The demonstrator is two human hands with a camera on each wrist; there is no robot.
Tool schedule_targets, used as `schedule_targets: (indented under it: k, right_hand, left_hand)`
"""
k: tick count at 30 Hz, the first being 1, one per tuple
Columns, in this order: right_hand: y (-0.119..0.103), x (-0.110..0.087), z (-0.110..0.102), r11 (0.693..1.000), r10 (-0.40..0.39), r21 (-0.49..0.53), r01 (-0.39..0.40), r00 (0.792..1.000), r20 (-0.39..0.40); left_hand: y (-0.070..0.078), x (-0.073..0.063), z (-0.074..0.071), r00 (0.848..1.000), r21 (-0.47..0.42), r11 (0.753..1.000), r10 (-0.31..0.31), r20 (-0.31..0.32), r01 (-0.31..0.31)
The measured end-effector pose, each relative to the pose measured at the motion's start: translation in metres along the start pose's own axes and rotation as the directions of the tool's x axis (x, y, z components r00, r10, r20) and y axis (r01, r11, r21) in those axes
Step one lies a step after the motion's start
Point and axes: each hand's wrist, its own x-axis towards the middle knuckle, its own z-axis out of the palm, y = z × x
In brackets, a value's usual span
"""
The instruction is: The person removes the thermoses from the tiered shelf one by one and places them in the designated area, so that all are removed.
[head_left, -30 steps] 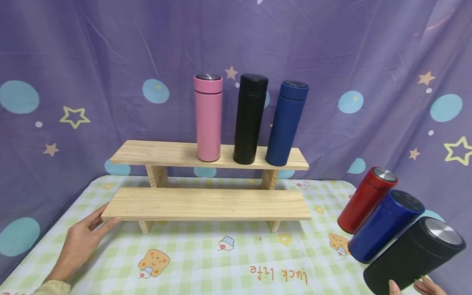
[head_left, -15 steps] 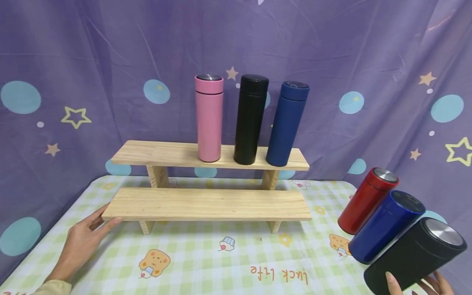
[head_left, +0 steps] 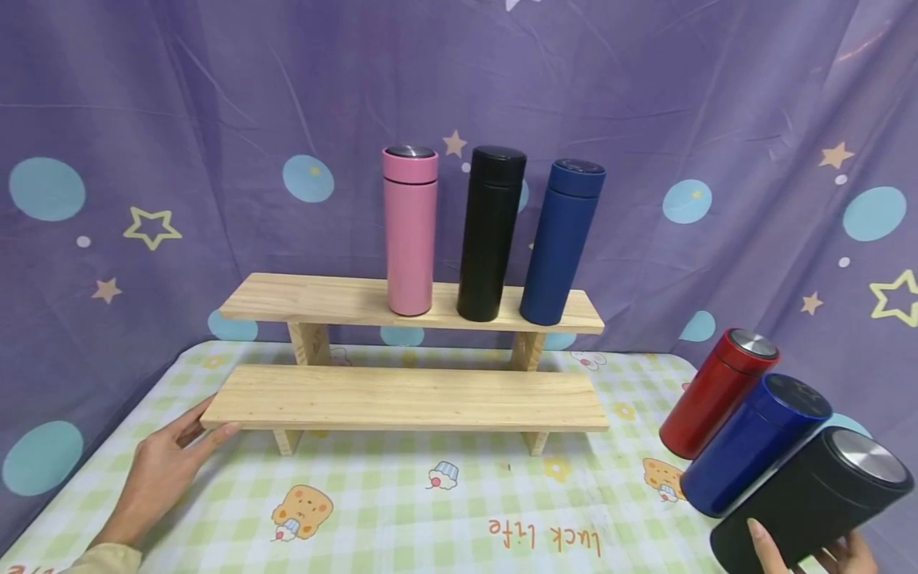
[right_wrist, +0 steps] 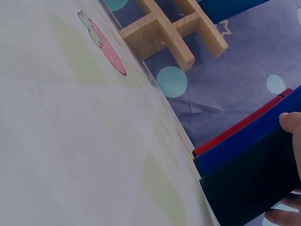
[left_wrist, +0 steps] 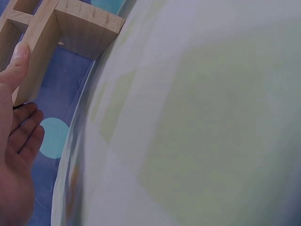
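My left hand holds the left end of the lower wooden shelf, thumb at its front edge. In the left wrist view, the left hand has its thumb against the wood and its other fingers curled by the shelf's end. At the right, my right hand grips a wide black thermos, thumb on the near side and fingers round the other. The right wrist view shows the thermos base on the tablecloth. Beside it stand a shiny blue thermos and a red thermos.
On the upper wooden shelf stand a pink thermos, a slim black thermos and a matte blue thermos. A checked tablecloth covers the table. Behind it hangs a purple curtain.
My right hand has come further up into view, its thumb and fingers reaching higher on the wide black thermos. The left hand keeps its place on the shelf.
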Motion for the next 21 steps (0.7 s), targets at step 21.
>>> schedule_targets:
  k: [21]
  right_hand:
    - [-0.027, -0.038, 0.013, 0.977, -0.151, -0.175, 0.125, 0.977, -0.148]
  left_hand:
    - [0.000, -0.001, 0.000, 1.000, -0.003, 1.000, 0.019, -0.006, -0.019]
